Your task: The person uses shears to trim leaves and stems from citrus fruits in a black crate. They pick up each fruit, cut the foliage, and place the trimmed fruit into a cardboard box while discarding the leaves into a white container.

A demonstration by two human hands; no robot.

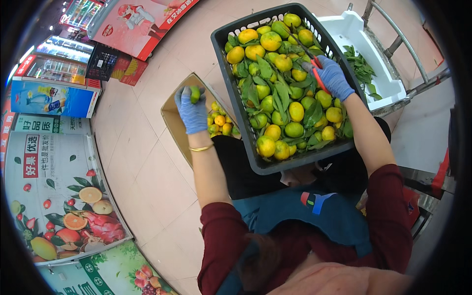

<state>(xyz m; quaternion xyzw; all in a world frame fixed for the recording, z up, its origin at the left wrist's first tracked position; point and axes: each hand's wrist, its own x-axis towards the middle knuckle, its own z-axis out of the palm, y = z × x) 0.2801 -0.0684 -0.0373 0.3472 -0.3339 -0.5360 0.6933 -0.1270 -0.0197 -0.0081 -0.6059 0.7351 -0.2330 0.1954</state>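
A dark plastic crate (241, 129) full of green-yellow mandarins (271, 41) with leaves lies across my lap. Above its right side, my gloved right hand (332, 75) holds red-handled scissors (320, 75), their dark blades pointing over the fruit towards the crate's far side. My left hand (191, 107), also in a blue-grey glove, has a green mandarin (195, 94) in its fingers over an open cardboard box (173, 110). More mandarins (220, 120), orange and green, lie inside that box, left of the crate.
A white foam box (391, 88) holding cut leaves (359, 68) stands right of the crate, beside a metal tube frame (400, 29). Printed display panels (66, 155) and drink coolers (62, 55) line the left side. A red carton (134, 72) sits on the tiled floor (147, 177).
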